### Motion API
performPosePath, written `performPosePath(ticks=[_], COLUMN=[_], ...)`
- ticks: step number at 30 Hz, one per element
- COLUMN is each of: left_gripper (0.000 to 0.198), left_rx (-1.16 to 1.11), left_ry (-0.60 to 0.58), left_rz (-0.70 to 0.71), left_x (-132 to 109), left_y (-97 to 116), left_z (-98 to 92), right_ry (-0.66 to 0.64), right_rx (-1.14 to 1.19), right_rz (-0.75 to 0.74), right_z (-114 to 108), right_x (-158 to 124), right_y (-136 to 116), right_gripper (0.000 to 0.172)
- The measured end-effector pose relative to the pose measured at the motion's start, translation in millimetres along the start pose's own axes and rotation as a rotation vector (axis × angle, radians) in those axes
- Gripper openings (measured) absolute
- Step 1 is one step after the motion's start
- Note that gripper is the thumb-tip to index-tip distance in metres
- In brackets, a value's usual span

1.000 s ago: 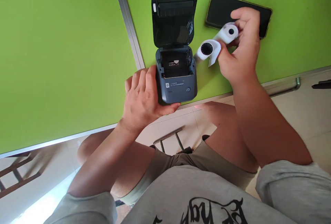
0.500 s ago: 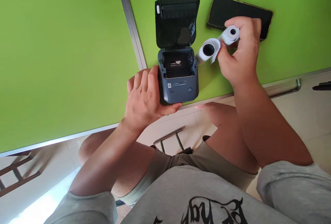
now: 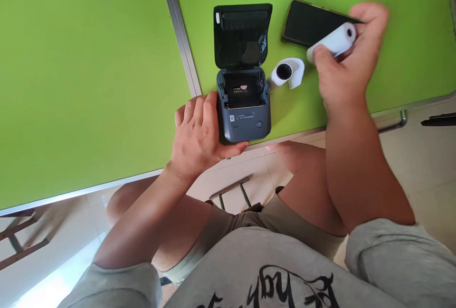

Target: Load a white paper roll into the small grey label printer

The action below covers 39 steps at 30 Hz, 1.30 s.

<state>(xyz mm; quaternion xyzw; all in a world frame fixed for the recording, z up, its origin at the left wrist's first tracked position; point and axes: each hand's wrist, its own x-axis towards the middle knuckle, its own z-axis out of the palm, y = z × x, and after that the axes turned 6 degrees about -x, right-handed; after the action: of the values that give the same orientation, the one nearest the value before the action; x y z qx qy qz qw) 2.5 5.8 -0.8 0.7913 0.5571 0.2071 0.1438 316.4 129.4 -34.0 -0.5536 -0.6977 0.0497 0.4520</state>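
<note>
A dark grey label printer [image 3: 245, 130] stands at the table's front edge, its black lid [image 3: 242, 42] swung back and its paper bay bare. My left hand [image 3: 197, 130] grips its left side, fingers along the side and thumb at the front. My right hand [image 3: 351, 73] is closed around a white paper roll [image 3: 329, 43], tilted above the table beside the phone; its small dark core hole faces up. Between printer and right hand, another white roll [image 3: 274, 81] with a wide black core stands on the table. A loose paper end [image 3: 298, 71] curls off its right side.
A black phone [image 3: 306, 23] lies behind the right hand, partly covered by the roll. A metal strip [image 3: 180, 28] divides the green table [image 3: 96, 70]. My legs are under the front edge, and stool frames [image 3: 233, 189] show below.
My right hand has lifted its roll away from the black-cored roll, moving right and toward the back, and the roll has tilted. My left hand stays on the printer.
</note>
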Motion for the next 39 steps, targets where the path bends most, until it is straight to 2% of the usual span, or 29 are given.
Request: performPosePath(ticks=[2,3,5,7,10,12,16,20,23,26,31,34,37,38,39], left_gripper=[0.12,0.12,0.12,0.119,0.12,0.12,0.121,0.123,0.123,0.123,0.123,0.102,0.08,0.077,0.077], left_rx=[0.013,0.02,0.027,0.024,0.009,0.002,0.005,0.011,0.014,0.024,0.005,0.017,0.031,0.029,0.025], left_ry=[0.014,0.02,0.024,0.018,0.002,-0.01,-0.026,-0.021,-0.023,-0.015,0.054,0.075,0.057,0.052,0.05], left_rz=[0.01,0.012,0.006,-0.005,-0.009,-0.006,-0.004,0.007,0.0,0.006,0.071,0.151,0.171,0.17,0.169], left_x=[0.1,0.1,-0.1,-0.4,-0.4,-0.1,0.7,0.8,0.4,-0.2,-2.2,-3.6,-4.0,-3.9,-3.9], left_y=[0.0,0.0,0.0,0.2,0.7,1.2,1.7,1.6,1.6,1.9,0.7,-0.8,-1.4,-1.5,-1.6], left_z=[0.6,1.0,1.6,1.7,0.9,-0.2,-2.4,-3.1,-2.5,-1.7,-0.1,-0.3,-1.4,-1.7,-2.0], right_ry=[0.289,0.331,0.305,0.095,-0.124,-0.264,-0.472,-0.584,-0.587,-0.582,-0.598,-0.667,-0.73,-0.716,-0.647], right_rx=[0.149,0.214,0.309,0.257,0.314,0.299,-0.014,-0.215,-0.204,-0.189,-0.098,-0.05,0.007,0.057,0.112], right_rz=[-0.172,-0.251,-0.273,-0.231,-0.225,-0.22,-0.289,-0.225,-0.228,-0.253,-0.376,-0.405,-0.437,-0.435,-0.414], right_z=[-0.9,-2.2,-6.0,-9.4,-12.2,-13.9,-16.6,-8.3,0.8,3.4,-10.9,-21.4,-27.4,-28.1,-28.1], right_x=[11.3,16.5,23.8,26.5,24.3,22.1,21.9,21.3,17.5,14.7,16.2,16.0,15.4,15.8,16.5], right_y=[-9.7,-19.9,-47.5,-77.5,-112.6,-128.1,-149.1,-154.8,-147.5,-142.0,-154.2,-162.8,-160.9,-157.8,-153.9], right_gripper=[0.055,0.054,0.051,0.04,0.026,0.029,0.025,0.023,0.016,0.016,0.015,0.02,0.016,0.017,0.018])
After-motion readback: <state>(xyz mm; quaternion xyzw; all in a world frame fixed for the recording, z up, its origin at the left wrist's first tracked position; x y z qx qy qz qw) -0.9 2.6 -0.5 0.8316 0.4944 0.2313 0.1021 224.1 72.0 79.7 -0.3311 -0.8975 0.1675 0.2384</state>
